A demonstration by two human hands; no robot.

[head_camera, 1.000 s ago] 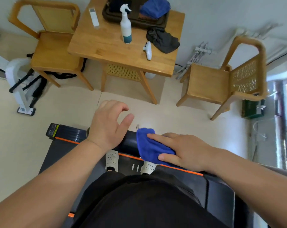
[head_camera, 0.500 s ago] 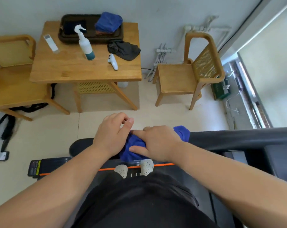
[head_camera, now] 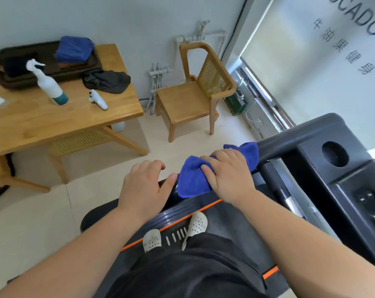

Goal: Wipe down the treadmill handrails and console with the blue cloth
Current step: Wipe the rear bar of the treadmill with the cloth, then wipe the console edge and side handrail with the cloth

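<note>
spray bottle (head_camera: pixel 51 87) upright on worktop (head_camera: pixel 42 125) far left; left hand (head_camera: pixel 145 188) curled over the dark handrail (head_camera: pixel 274 149), gripping it – just beside it the blue cloth (head_camera: pixel 191 181) wrapped on the same rail, right hand (head_camera: pixel 229 175) clenched round it – console (head_camera: pixel 354 179) at right, untouched.
</note>
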